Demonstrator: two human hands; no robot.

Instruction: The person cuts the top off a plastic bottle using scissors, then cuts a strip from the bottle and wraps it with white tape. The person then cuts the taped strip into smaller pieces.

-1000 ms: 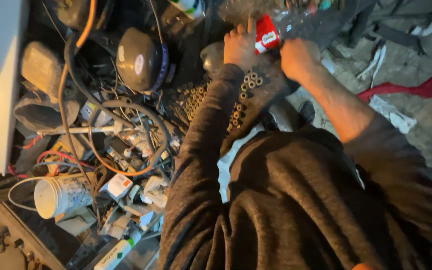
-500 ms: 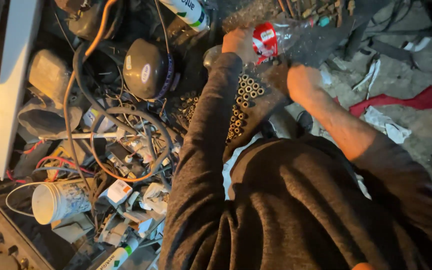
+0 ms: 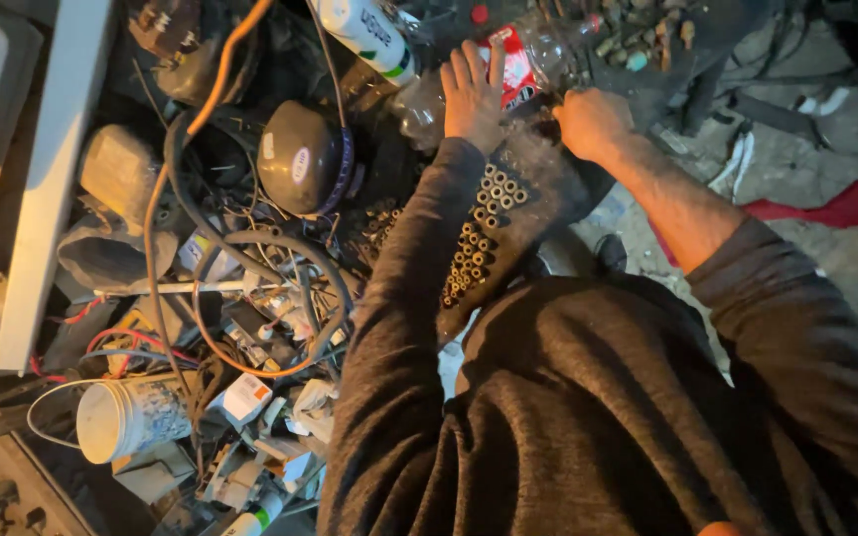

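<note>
A: Fingers (image 3: 469, 74) of left hand (image 3: 471, 99) spread flat on clear plastic bottle (image 3: 538, 65), red label, lying among scrap up top.

B: Right hand (image 3: 593, 121)?

A: Curled shut just beside bottle; what it holds is hidden. Bottle's far end blurs into debris. Black dome compressor (image 3: 300, 159) sits further left.

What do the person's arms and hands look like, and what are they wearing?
Both hands are bare, with no gloves or rings that I can see. The left hand comes out of a long dark grey sleeve in a flecked knit that reaches the wrist. The right hand has the same kind of sleeve pushed up, leaving the forearm uncovered.
</note>
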